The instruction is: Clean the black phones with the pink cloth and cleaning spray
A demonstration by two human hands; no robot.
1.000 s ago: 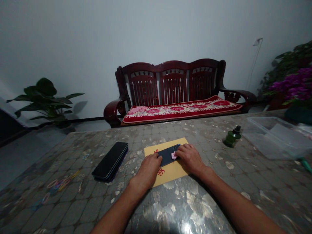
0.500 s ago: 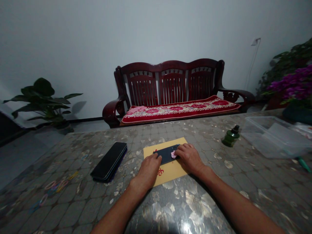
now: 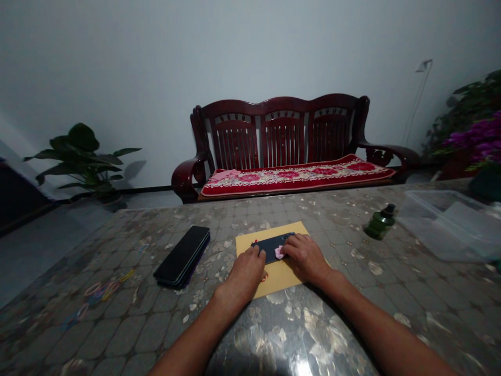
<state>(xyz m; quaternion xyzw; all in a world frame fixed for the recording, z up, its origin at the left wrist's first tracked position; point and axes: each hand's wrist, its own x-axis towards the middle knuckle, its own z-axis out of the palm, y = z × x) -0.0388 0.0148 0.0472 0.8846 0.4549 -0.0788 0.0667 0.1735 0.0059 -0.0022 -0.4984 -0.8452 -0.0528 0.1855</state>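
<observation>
A dark smartphone lies back up on a yellow envelope with red marks, its camera end to the right. My left hand is closed on the phone's left end, its fingertips over that edge. In my right hand, the fingers pinch a small crumpled pink cloth against the phone's back. That hand covers part of the phone's right end.
A stack of dark phones lies to the left, near several coloured rubber bands. At the right stand a green bottle with a black cap and a clear plastic box. A wooden bench is behind the table.
The whole view has shifted slightly, so things sit further right in the picture. Both hands keep their places on the phone, and the pink cloth is nearly where it was.
</observation>
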